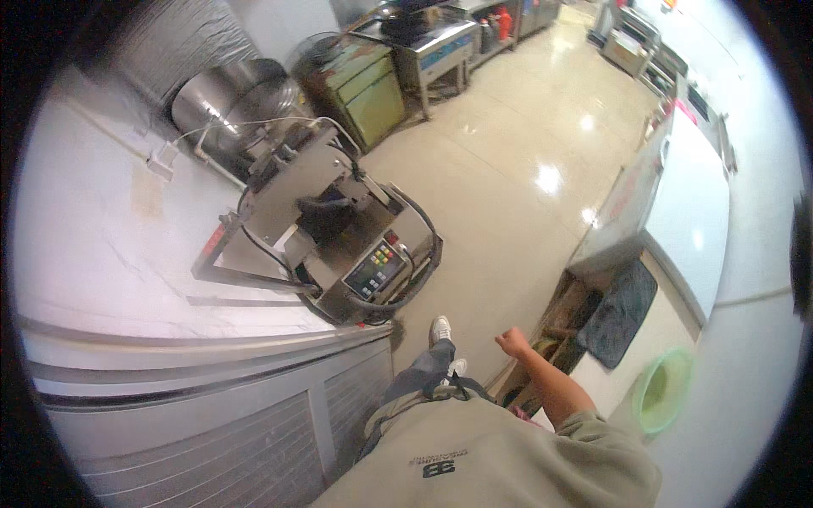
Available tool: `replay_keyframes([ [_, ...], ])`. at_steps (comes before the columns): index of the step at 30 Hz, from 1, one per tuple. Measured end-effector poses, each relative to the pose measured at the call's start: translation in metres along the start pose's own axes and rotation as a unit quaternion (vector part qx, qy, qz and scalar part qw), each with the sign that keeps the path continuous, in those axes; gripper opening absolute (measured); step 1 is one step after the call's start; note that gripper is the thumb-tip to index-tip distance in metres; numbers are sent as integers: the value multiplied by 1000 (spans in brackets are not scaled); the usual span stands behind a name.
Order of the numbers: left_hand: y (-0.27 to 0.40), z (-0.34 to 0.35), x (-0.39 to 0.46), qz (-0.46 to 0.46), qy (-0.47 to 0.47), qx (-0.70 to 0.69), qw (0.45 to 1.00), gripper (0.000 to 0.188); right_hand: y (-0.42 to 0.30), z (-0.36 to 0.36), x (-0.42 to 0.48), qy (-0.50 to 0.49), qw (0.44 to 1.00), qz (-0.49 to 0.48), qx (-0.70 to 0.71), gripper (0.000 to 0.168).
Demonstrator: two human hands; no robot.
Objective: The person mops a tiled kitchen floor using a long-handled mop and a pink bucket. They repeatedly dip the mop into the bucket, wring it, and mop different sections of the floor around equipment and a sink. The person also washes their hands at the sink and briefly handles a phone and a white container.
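My right hand (512, 341) hangs over the tiled floor beside the low shelving on the right, its fingers curled, with nothing visible in it. My left hand is out of view. On the left, a metal machine with a keypad panel (375, 273) and black cables stands at the end of a white counter (127, 254). My legs and white shoes (440, 330) show below, in mid-stride on the floor. A dark grey tray or lid (617, 314) lies on a light surface to the right of my hand.
A large steel pot (235, 101) stands behind the machine. Farther off are a green cabinet (371, 95) and a steel stove (444, 41). Along the right stand a chest with a white top (689, 209) and a pale green plastic basin (664, 390). The beige floor (495, 190) runs between both sides.
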State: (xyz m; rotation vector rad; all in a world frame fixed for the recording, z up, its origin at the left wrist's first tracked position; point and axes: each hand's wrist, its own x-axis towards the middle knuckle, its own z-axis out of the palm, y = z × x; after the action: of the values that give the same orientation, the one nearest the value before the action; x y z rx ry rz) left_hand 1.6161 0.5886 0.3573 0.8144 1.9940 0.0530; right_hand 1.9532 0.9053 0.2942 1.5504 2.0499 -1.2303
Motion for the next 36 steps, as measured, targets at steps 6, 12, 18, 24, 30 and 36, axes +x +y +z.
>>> replay_keyframes([
  [6, 35, 9, 29, -34, 6, -46, 998, 53, 64, -38, 15, 16, 965, 67, 251, 26],
  [12, 86, 2, 42, -47, 56, -88, 993, 50, 172, -60, 82, -20, 966, 18, 257, 22],
  [18, 118, 42, 3, -108, 66, -99, 987, 47, 118, -131, 98, -46, 977, -18, 207, 24],
  [24, 160, 60, -32, -152, 59, -82, 983, 44, 141, -174, 93, -54, 963, 3, 265, 18],
  [30, 208, 66, -41, -157, 60, -81, 982, 41, 189, -186, 86, -62, 971, 7, 232, 23],
  [36, 237, 76, -62, -175, 49, -105, 978, 38, 174, -221, 119, -82, 985, -5, 150, 27],
])
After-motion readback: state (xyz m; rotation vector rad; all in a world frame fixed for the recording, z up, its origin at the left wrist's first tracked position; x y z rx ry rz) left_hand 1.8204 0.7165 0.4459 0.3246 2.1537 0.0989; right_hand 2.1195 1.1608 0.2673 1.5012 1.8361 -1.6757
